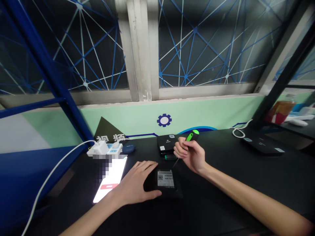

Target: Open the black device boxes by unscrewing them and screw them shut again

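While working the driver point(192, 135) at the far right corner of the unit point(167, 183), go closer to upright: leaning now, handle far and right, tip near and left. Can't tell whether seated or just above the surface, and can't make out a screw head, so check seating before adding torque. Got driver pinched between thumb and curled fingers of right hand point(193, 153); press down along the shaft, turn slow, back off at first slip. Got left hand point(137, 180) spread round the unit's left side, thumb toward near edge, fingers toward far edge. Good brace; use against twist on the table point(209, 209). Mind the teal tool point(170, 157) and box point(167, 143), just beyond.
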`<state>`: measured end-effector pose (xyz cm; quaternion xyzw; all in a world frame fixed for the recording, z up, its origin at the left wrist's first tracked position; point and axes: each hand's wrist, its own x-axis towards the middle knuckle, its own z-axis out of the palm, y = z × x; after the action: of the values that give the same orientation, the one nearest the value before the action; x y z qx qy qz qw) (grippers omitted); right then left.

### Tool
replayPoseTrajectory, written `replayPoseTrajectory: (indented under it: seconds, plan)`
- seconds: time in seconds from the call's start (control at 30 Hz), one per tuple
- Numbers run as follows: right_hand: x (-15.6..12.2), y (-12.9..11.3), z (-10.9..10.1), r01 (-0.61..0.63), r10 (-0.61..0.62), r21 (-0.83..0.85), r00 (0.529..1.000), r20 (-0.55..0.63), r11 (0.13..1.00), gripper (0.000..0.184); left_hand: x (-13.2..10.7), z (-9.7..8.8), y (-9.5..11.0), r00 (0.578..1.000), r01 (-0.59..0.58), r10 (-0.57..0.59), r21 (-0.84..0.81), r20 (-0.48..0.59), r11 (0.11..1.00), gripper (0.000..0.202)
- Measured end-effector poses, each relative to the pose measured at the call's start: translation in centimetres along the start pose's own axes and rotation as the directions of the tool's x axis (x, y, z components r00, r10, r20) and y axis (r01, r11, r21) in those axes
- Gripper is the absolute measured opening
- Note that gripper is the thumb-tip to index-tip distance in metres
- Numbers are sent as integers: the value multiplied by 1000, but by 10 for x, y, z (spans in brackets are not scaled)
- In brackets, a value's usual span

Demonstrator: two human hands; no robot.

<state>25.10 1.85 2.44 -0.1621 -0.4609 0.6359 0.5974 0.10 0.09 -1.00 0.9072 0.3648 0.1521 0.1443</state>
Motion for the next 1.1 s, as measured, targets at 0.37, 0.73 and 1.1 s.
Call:
replayPoseTrajectory:
  seconds: [0.37, 0.73, 1.1]
  plan:
    - [16, 17, 9, -116, 138, -190, 985, 108, 975, 47, 3, 4, 3, 997, 72, -71, -35, 8, 997, 82]
    - [18, 14, 6, -127, 159, -215, 978, 139, 968, 46, 1, 9, -2, 994, 106, -106, -58, 16, 993, 84]
    - [-8, 40, -34, -9, -13, -538, 999, -37, 843, 26, 0, 14, -2, 988, 157, -156, -63, 14, 986, 81]
